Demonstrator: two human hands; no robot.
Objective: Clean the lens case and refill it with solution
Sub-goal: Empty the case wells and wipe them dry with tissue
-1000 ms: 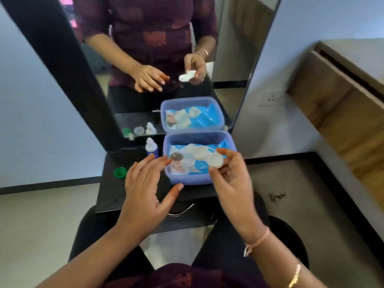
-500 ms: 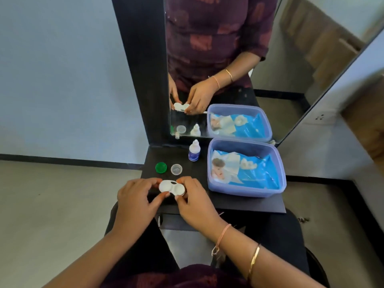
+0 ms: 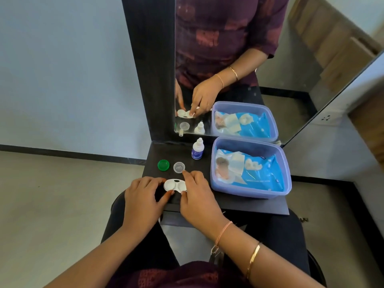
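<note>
Black shelf (image 3: 249, 204), lens case (image 3: 173, 185) near front edge, left hand (image 3: 143, 196), right hand (image 3: 197, 196), fingers (image 3: 166, 195) pinching it

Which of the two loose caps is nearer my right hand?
The clear cap, just beyond the right hand's index fingertip; the green cap lies farther left.
</note>
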